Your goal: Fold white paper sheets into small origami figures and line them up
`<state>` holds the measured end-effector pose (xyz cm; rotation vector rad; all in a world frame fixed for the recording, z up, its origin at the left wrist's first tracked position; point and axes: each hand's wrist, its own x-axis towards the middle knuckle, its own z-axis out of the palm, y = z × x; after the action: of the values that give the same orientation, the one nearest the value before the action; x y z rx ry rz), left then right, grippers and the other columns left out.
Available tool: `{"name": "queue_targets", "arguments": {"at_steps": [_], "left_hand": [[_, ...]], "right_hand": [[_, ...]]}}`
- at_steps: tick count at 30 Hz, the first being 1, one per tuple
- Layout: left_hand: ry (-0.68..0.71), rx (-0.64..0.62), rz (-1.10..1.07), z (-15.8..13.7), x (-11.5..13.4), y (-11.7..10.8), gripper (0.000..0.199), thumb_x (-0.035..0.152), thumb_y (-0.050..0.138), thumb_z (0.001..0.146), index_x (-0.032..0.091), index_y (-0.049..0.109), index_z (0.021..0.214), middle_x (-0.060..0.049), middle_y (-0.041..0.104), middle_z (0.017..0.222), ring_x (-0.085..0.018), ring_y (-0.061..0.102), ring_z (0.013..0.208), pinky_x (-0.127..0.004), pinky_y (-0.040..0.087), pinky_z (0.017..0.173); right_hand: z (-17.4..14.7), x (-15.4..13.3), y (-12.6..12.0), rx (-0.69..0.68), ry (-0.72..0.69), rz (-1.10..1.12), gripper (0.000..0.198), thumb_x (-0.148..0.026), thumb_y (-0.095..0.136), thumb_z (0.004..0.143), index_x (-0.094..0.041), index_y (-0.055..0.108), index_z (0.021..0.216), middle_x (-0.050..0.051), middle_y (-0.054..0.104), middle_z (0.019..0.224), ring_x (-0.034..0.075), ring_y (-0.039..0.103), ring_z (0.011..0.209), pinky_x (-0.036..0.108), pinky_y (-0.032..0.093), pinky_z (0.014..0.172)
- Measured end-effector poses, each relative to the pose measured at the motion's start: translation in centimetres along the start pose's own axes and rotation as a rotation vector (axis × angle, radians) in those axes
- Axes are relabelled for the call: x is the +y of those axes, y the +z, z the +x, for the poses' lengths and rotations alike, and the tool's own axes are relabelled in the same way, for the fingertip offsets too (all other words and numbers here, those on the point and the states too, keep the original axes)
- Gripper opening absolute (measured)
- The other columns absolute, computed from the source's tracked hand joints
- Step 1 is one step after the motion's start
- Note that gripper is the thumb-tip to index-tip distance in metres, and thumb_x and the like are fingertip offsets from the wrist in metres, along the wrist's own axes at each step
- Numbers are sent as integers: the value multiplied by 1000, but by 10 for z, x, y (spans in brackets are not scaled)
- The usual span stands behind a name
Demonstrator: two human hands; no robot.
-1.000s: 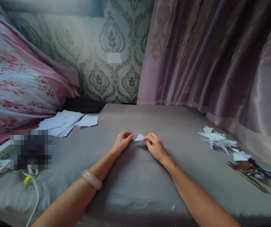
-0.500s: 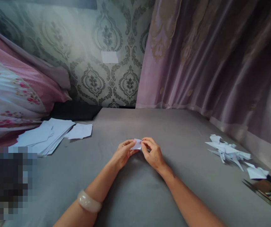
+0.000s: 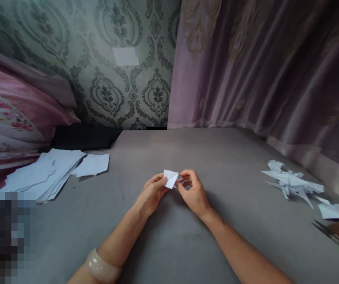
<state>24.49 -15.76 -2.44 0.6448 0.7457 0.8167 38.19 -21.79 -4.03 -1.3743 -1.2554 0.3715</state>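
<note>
A small folded piece of white paper (image 3: pixel 170 178) is held up over the grey cloth in the middle of the view. A crease slants across its right side. My left hand (image 3: pixel 154 189) grips its left edge, thumb on top and fingers underneath. At the right corner, the bent fingers and thumb of my right hand (image 3: pixel 192 191) close on the paper's edge; the exact contact there is partly hidden. A pale bangle (image 3: pixel 103 267) circles my left forearm.
Stacked white sheets (image 3: pixel 43 173) and a smaller paper pile (image 3: pixel 94 164) lie at left, before a black folded item (image 3: pixel 85 137). Folded paper pieces (image 3: pixel 293 181), another folded piece (image 3: pixel 332 209) and dark pointed scissors-like blades (image 3: pixel 332 236) are at right. A curtain (image 3: pixel 240 79) hangs behind.
The paper has turned and shows more of its face, with the slanting crease now visible. My right fingers have shifted slightly away from its top edge. The whole view has tilted a little.
</note>
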Motion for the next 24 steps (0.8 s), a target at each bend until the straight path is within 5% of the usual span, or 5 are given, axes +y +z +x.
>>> {"name": "queue_targets", "arguments": {"at_steps": [5, 16, 24], "left_hand": [[-4, -55, 23, 0, -1, -3, 20, 18, 71, 72, 12, 69, 91, -8, 70, 88, -13, 63, 75, -23, 49, 72], [128, -51, 209, -12, -1, 5, 28, 34, 74, 71, 15, 68, 91, -5, 70, 85, -11, 60, 71, -21, 45, 67], [113, -10, 124, -9, -3, 3, 27, 30, 77, 67, 15, 67, 87, -4, 69, 82, -12, 61, 69, -22, 46, 67]], "right_hand": [[-2, -6, -3, -37, -127, -5, 23, -11, 60, 77, -22, 54, 96, 4, 54, 99, 13, 58, 79, 25, 51, 64], [-1, -11, -6, -80, -96, 42, 12, -14, 63, 75, -20, 60, 84, 5, 54, 101, 16, 58, 89, 27, 53, 69], [-3, -9, -5, -78, -198, -44, 13, -15, 58, 82, -24, 69, 84, 5, 56, 99, 16, 59, 91, 31, 52, 82]]}}
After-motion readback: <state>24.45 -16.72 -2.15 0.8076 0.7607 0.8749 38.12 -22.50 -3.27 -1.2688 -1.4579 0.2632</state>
